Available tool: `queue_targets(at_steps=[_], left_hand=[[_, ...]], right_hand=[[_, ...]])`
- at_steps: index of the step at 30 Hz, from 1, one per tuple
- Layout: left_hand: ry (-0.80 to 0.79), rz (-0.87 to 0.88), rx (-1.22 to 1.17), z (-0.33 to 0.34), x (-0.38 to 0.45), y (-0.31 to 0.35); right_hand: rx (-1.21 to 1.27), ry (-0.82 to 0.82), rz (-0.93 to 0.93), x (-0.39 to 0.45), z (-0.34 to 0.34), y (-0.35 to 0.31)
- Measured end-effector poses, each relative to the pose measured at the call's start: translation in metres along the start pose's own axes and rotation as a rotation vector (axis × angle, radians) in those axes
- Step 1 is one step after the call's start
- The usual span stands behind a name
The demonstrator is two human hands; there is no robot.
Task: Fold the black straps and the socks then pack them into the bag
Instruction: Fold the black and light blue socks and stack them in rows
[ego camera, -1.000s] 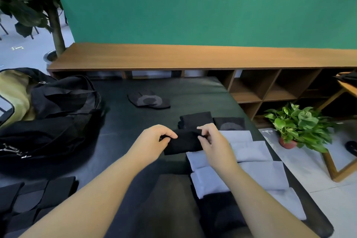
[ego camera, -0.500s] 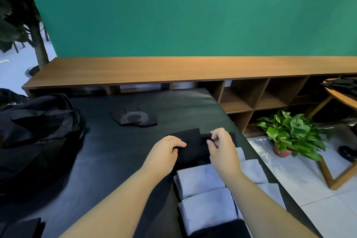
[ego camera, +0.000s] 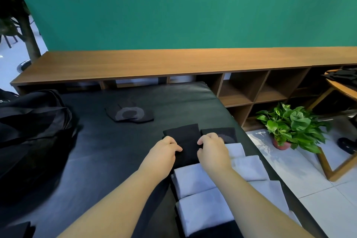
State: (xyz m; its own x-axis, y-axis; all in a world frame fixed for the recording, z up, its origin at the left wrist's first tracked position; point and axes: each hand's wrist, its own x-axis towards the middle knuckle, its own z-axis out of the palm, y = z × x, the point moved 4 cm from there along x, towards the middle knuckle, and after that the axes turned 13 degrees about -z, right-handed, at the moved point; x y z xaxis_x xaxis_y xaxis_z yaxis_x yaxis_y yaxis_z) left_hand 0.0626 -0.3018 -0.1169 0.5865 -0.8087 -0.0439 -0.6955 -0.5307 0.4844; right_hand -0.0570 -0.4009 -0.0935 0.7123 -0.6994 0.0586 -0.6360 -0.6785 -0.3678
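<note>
Far left: black bag (ego camera: 32,127) slumped at the left edge of the dark padded table (ego camera: 116,152), partly cut off by the frame. A wide stretch of bare tabletop lies between bag and hands. An unfolded black sock pair with a grey heel patch (ego camera: 129,114) lies flat toward the table's far side, well apart from everything else. At the lower left corner, a bit of black fabric (ego camera: 15,230) (too little shows to say what).

Centre: left hand (ego camera: 164,152) and right hand (ego camera: 212,150) both rest on a folded black sock (ego camera: 188,141), fingers curled over its left and right edges, gripping it against the table. Just right of it, touching, a second folded black piece with a grey patch (ego camera: 222,133).

Right: a row of folded grey-white socks (ego camera: 195,177) runs toward the viewer, overlapping like tiles, close to the table's right edge (little margin there). Past that edge: tiled floor, a potted plant (ego camera: 289,125), a wooden shelf unit (ego camera: 251,91).
</note>
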Motion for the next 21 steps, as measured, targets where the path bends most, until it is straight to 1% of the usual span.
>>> queue_targets(at_steps=[2,4,6,9,11,12,13,16,21], left_hand=[[0.063,0.047,0.052,-0.002,-0.003,0.000],[0.153,0.150,0.146,-0.006,-0.006,0.002],[0.214,0.203,0.142,-0.013,-0.007,0.002],[0.217,0.143,0.079,-0.022,-0.002,-0.010],[0.268,0.047,0.029,-0.032,0.004,-0.023],[0.276,-0.011,0.041,-0.035,0.009,-0.031],[0.260,-0.068,0.073,-0.038,0.014,-0.040],[0.121,-0.195,0.204,-0.038,0.032,-0.068],[-0.020,-0.245,0.340,-0.046,0.061,-0.089]], right_hand=[[-0.100,0.036,-0.081,-0.001,-0.001,-0.007],[-0.107,0.048,-0.148,-0.002,0.002,-0.015],[-0.110,-0.022,-0.180,-0.003,0.011,-0.019],[-0.171,-0.136,-0.181,-0.006,0.024,-0.020],[-0.190,-0.162,-0.181,-0.006,0.030,-0.018],[-0.188,-0.164,-0.182,-0.006,0.032,-0.017],[-0.185,-0.163,-0.183,-0.006,0.034,-0.016],[-0.178,-0.149,-0.178,-0.007,0.038,-0.014],[-0.206,-0.094,-0.179,-0.010,0.043,-0.013]])
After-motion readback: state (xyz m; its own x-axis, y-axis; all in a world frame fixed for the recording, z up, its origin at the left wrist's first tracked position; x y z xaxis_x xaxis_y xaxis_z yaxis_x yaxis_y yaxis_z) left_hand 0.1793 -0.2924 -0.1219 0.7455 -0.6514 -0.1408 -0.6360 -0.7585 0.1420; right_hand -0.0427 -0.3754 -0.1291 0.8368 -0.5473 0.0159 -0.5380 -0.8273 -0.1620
